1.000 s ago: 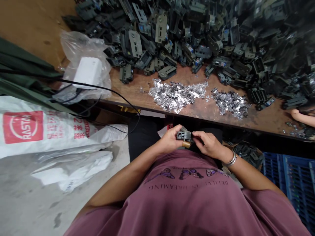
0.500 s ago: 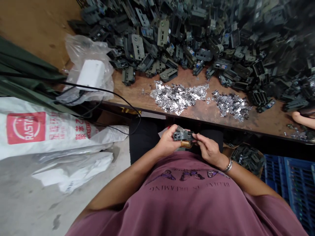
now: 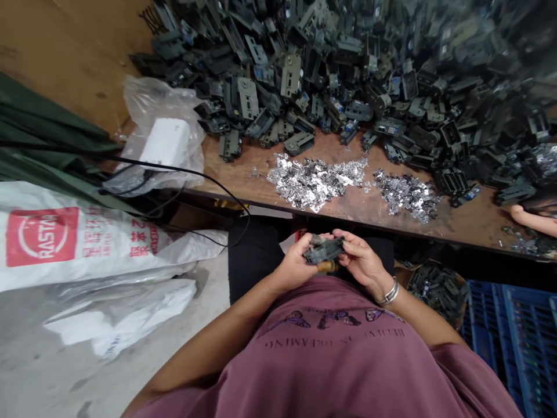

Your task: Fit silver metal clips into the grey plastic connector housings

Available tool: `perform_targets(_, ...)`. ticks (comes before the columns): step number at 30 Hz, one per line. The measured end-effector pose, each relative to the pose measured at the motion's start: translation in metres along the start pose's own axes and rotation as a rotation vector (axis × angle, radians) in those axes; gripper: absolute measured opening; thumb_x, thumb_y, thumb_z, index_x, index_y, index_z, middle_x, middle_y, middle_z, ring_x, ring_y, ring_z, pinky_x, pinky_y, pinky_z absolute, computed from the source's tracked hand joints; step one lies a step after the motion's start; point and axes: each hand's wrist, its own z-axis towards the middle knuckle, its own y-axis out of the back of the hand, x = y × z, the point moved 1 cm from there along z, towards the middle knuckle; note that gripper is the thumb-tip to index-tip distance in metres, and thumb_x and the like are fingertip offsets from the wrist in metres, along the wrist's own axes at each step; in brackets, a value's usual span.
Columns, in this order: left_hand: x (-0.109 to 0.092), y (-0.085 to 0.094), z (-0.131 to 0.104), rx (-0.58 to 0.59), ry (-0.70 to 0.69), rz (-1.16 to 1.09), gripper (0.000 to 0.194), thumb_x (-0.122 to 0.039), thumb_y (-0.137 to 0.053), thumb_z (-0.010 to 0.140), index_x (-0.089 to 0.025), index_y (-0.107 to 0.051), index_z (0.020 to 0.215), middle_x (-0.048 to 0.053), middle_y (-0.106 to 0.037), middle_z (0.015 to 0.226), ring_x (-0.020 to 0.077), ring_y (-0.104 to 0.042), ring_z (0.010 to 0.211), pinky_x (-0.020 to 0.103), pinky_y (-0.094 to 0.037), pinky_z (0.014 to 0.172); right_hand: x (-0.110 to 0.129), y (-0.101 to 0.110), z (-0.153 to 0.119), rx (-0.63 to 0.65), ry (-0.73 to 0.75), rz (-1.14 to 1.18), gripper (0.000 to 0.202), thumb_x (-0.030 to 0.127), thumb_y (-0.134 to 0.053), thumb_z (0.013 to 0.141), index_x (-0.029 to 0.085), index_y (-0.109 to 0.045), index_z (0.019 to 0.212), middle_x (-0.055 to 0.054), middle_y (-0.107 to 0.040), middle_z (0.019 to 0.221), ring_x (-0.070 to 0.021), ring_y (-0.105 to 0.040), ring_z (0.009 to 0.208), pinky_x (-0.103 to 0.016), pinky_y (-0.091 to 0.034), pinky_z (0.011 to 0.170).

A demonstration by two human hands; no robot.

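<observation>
My left hand (image 3: 292, 268) is closed around a dark grey-green plastic housing (image 3: 324, 251), held over my lap below the table edge. The fingertips and thumb of my right hand (image 3: 364, 262) grip the housing's right end. Just under it shows a small amber-brown piece (image 3: 325, 267), whose kind I cannot make out. On the table ahead lie two heaps of small shiny metal plates, a larger heap (image 3: 315, 180) and a smaller heap (image 3: 407, 196). Whether a metal plate is between my right fingers is hidden.
A large pile of similar plastic housings (image 3: 285, 75) covers the table's back. To the left are a white box in clear plastic (image 3: 165, 142), a black cable (image 3: 198, 173) and a printed white sack (image 3: 108, 235). Blue crates (image 3: 528, 325) stand right. Another person's hand (image 3: 533, 219) shows at the right edge.
The housing has turned in my hands, showing a longer side. My right hand has moved left and up, its fingers now against the housing's end. The view has shifted slightly.
</observation>
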Motion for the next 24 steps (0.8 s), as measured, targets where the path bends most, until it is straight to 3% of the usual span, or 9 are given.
perform_targets(2, -0.005, 0.004, -0.002, 0.150, 0.095, -0.153, 0.060, -0.034, -0.087, 0.056, -0.017, -0.059, 0.107, 0.011, -0.069, 0.112, 0.0241, -0.066, 0.101, 0.034, -0.052, 0.086, 0.001, 0.001, -0.002, 0.011, 0.055, -0.110, 0.045, 0.040, -0.070, 0.079, 0.020, -0.059, 0.117, 0.001, -0.062, 0.077, -0.0069, -0.048, 0.050, -0.018, -0.040, 0.043)
perform_targets(4, -0.009, 0.006, -0.003, 0.188, 0.179, -0.265, 0.056, -0.039, -0.084, 0.062, -0.016, -0.061, 0.107, 0.012, -0.069, 0.107, 0.0225, -0.067, 0.095, 0.030, -0.053, 0.077, 0.005, -0.001, -0.004, 0.063, 0.144, -0.298, 0.046, 0.044, -0.068, 0.083, 0.021, -0.057, 0.121, 0.001, -0.063, 0.081, -0.0083, -0.054, 0.056, -0.019, -0.044, 0.048)
perform_targets(8, -0.009, 0.004, -0.001, 0.075, 0.309, -0.345, 0.046, -0.043, -0.075, 0.075, -0.015, -0.062, 0.109, 0.007, -0.069, 0.090, 0.0126, -0.064, 0.066, 0.021, -0.046, 0.054, 0.027, -0.006, 0.008, 0.197, 0.380, -0.789, 0.031, 0.041, -0.055, 0.094, 0.021, -0.060, 0.117, -0.001, -0.068, 0.085, -0.0130, -0.063, 0.071, -0.026, -0.053, 0.065)
perform_targets(12, -0.011, -0.001, 0.002, -0.022, 0.331, -0.535, 0.055, -0.036, -0.073, 0.073, -0.018, -0.054, 0.122, 0.007, -0.069, 0.091, 0.0136, -0.064, 0.064, 0.023, -0.049, 0.051, 0.062, -0.005, 0.044, -0.002, 0.664, -1.300, 0.019, 0.030, -0.054, 0.095, 0.018, -0.065, 0.106, -0.007, -0.070, 0.093, -0.0190, -0.065, 0.086, -0.033, -0.052, 0.081)
perform_targets(17, -0.015, -0.002, 0.006, -0.071, 0.296, -0.572, 0.036, -0.028, -0.071, 0.068, -0.017, -0.059, 0.100, 0.006, -0.068, 0.089, 0.0128, -0.063, 0.062, 0.021, -0.046, 0.045, 0.075, -0.015, 0.087, -0.096, 0.538, -1.907, 0.017, 0.022, -0.053, 0.094, 0.014, -0.066, 0.102, -0.014, -0.066, 0.097, -0.0238, -0.063, 0.086, -0.032, -0.047, 0.072)
perform_targets(20, -0.014, 0.001, 0.008, -0.096, 0.308, -0.549, 0.031, -0.032, -0.071, 0.071, -0.017, -0.058, 0.096, 0.005, -0.069, 0.088, 0.0127, -0.063, 0.059, 0.020, -0.043, 0.041, 0.074, -0.011, 0.090, -0.121, 0.547, -2.000, 0.021, 0.016, -0.046, 0.096, 0.014, -0.067, 0.097, -0.013, -0.067, 0.093, -0.0220, -0.063, 0.082, -0.030, -0.044, 0.068)
perform_targets(24, -0.010, 0.003, 0.009, -0.131, 0.322, -0.533, 0.030, -0.035, -0.073, 0.072, -0.017, -0.058, 0.092, 0.005, -0.069, 0.086, 0.0121, -0.063, 0.057, 0.019, -0.043, 0.040, 0.077, 0.021, 0.073, -0.211, 0.677, -1.857, 0.020, 0.020, -0.049, 0.095, 0.016, -0.069, 0.099, -0.010, -0.070, 0.091, -0.0203, -0.064, 0.080, -0.029, -0.046, 0.068)
